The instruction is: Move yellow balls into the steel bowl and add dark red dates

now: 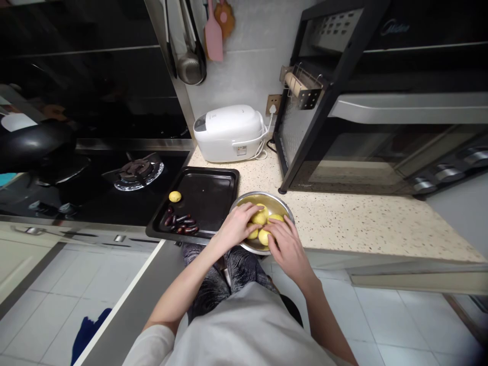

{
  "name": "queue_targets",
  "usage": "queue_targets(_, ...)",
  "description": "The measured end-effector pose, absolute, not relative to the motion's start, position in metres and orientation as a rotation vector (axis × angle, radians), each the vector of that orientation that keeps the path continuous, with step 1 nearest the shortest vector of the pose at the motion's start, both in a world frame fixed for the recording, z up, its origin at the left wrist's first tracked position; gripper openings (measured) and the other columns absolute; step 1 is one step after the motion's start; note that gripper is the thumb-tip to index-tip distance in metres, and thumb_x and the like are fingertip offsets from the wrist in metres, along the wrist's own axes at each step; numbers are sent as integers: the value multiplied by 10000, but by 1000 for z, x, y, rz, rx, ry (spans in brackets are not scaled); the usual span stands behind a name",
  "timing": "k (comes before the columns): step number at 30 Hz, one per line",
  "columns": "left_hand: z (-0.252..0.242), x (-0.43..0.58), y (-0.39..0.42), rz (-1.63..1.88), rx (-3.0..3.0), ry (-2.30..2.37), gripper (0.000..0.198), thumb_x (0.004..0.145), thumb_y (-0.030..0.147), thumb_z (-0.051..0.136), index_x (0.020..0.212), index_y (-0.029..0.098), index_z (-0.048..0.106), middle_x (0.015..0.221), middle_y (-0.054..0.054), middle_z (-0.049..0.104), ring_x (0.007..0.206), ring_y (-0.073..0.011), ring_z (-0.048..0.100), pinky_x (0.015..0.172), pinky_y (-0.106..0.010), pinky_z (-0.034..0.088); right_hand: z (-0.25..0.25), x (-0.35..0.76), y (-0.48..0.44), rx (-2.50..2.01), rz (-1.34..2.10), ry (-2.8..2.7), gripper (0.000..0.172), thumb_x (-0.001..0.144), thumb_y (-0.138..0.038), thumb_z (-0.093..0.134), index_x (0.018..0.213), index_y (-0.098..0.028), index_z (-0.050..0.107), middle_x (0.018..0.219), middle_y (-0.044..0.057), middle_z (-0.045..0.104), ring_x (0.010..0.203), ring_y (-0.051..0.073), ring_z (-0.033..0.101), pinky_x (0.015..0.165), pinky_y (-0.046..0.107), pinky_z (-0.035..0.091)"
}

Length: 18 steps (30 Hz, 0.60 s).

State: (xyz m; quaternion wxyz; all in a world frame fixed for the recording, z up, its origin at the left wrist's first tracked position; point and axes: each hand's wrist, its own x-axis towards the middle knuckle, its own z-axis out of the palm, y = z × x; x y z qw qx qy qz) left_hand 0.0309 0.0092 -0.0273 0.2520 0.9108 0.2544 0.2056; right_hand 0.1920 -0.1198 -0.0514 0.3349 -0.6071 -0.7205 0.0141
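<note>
A steel bowl (280, 204) at the counter's front edge holds several yellow dough balls (260, 217). My left hand (238, 223) reaches into the bowl with fingers curled over a ball. My right hand (287, 246) rests on the bowl's near side, fingers closing round another yellow ball (264, 237). To the left lies a black baking tray (213, 190) with one yellow ball (175, 196) and a pile of dark purple pieces (181, 223).
A white rice cooker (229, 132) stands at the back. A black oven (373, 101) fills the right side of the speckled counter (362, 218). A gas hob (137, 173) and dark pan (34, 145) are left; utensils (198, 40) hang above.
</note>
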Motion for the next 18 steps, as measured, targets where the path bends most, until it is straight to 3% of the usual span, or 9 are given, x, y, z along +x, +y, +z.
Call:
queue_targets(9, -29, 22, 6, 583, 2422, 689, 414, 908, 140, 688, 1317, 191, 646, 1219, -118, 712, 1177, -293, 638, 1059, -469, 501, -49, 191, -117, -1596, 39, -1837, 257, 1021, -143, 383, 1058, -231, 622, 1029, 62, 722, 1132, 240, 669, 1237, 571, 375)
queue_targets(18, -30, 18, 0, 608, 2395, 703, 338, 911, 135, 690, 1246, 171, 692, 1188, -111, 719, 1172, -283, 637, 1054, -439, 495, -55, 189, -115, -1586, -33, -1793, 202, 1025, -170, 418, 1126, -212, 588, 1053, 72, 710, 1095, 242, 668, 1237, 544, 375)
